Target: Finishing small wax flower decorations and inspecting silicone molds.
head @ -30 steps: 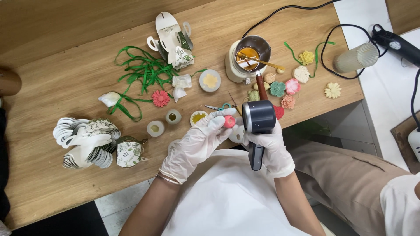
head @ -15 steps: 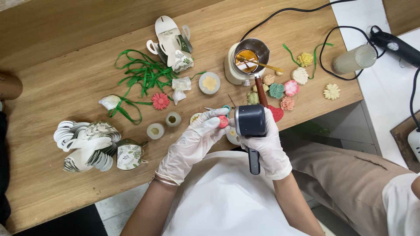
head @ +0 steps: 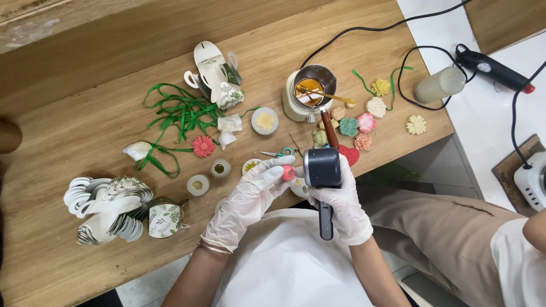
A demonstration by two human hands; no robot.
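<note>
**Pink Piece Held at the Fingertips, Heat Tool Alongside**

We find the small pink piece [head: 288,173] pinched between the fingertips of the left hand [head: 247,199], at the near edge of the wooden table [head: 85,125]. The left fingers are closed on it; both hands wear white gloves. Touching its right side is the head of the dark grey heat tool [head: 322,168], which the right hand [head: 341,202] grips with fingers clenched around the body, handle pointing toward the person.

Compared with half a second ago, we note little change: the tool head sits at about the same place against the pink piece, and both grasps are unchanged.

Just beyond the left fingertips lie small scissors [head: 277,153] and a round tin [head: 251,165]. Beyond the right knuckles we see a red wax heart [head: 350,155], then coloured wax flowers [head: 356,124] and the metal melting pot [head: 310,92]. Well to the left lie green ribbon [head: 179,113] and stacked leaf-print paper boxes [head: 111,207].
</note>
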